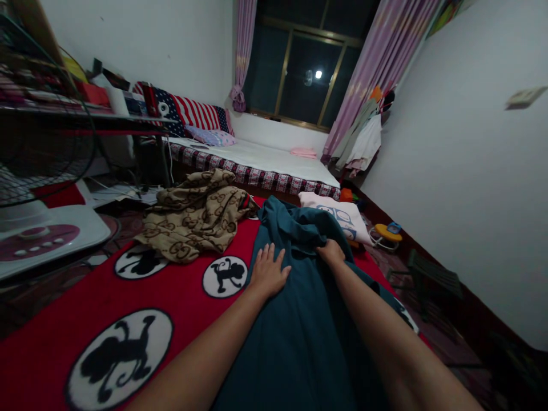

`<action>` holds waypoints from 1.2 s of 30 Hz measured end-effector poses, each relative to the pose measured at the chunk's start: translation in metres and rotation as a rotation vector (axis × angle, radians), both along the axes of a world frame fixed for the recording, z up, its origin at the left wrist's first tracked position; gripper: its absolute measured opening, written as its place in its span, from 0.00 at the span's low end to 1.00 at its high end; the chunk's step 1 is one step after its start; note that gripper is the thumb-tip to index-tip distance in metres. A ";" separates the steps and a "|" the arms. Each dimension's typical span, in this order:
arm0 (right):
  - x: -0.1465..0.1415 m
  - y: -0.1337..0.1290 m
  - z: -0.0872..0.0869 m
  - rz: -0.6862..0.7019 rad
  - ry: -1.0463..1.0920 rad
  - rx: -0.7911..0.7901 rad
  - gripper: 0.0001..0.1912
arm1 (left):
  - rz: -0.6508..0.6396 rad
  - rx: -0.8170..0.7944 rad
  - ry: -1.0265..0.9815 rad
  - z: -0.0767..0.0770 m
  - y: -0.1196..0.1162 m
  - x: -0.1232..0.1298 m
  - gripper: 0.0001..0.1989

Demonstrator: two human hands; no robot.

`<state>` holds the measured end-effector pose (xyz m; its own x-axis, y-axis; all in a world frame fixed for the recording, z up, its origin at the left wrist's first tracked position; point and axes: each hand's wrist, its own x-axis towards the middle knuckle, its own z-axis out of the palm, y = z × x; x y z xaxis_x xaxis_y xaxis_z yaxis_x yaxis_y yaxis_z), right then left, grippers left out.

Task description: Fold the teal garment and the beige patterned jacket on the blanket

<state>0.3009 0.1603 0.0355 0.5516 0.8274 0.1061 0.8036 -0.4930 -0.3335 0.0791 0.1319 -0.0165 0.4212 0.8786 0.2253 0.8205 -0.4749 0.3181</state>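
Observation:
A dark teal garment (295,337) lies spread lengthwise over a red blanket (184,302) printed with black monkey figures in white ovals. My left hand (269,270) rests flat on the garment's left side, its fingers spread. Farther right, my right hand (331,253) has its fingers closed on a bunched fold of the same cloth. The garment's far end is crumpled, and its exact kind cannot be made out. To the left of it lies a rumpled brown patterned cloth (201,211). Beyond my right hand is a folded white garment (338,214) with a blue print.
A bed (265,157) with a pale sheet stands below the window. At left are a fan (47,228) and a cluttered desk (128,120). Clothes (363,140) hang by the right curtain. A yellow stool (387,232) and a dark chair (432,279) stand on the right.

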 end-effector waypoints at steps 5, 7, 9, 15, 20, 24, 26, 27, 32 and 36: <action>0.025 -0.004 0.036 -0.118 -0.042 0.154 0.21 | -0.010 -0.022 -0.017 0.004 -0.002 -0.001 0.31; 0.036 -0.008 0.055 -0.164 -0.063 0.202 0.22 | -0.010 -0.032 -0.022 0.005 -0.003 -0.001 0.31; 0.041 -0.013 0.072 -0.162 -0.086 0.228 0.21 | -0.013 -0.041 -0.025 0.006 -0.003 -0.001 0.31; 0.033 -0.028 0.106 0.060 -0.237 0.222 0.23 | -0.022 -0.025 -0.042 0.006 -0.002 -0.003 0.30; 0.041 -0.044 0.105 0.138 -0.153 -0.220 0.20 | -0.022 -0.023 -0.058 0.004 -0.001 -0.004 0.29; 0.032 -0.073 0.092 0.137 -0.466 -0.113 0.16 | -0.014 -0.012 -0.074 0.003 -0.001 -0.004 0.29; 0.020 -0.093 0.086 0.378 -0.466 -0.079 0.18 | -0.014 -0.008 -0.074 0.003 -0.001 -0.004 0.29; 0.014 -0.103 0.081 0.531 -0.442 -0.142 0.21 | -0.015 -0.009 -0.073 0.003 -0.001 -0.004 0.29; -0.002 -0.140 0.046 0.834 -0.503 -0.428 0.38 | -0.014 -0.003 -0.070 0.004 -0.001 -0.004 0.29; 0.020 -0.132 0.045 0.712 -0.134 -0.107 0.16 | -0.017 0.002 -0.071 0.003 -0.001 -0.004 0.28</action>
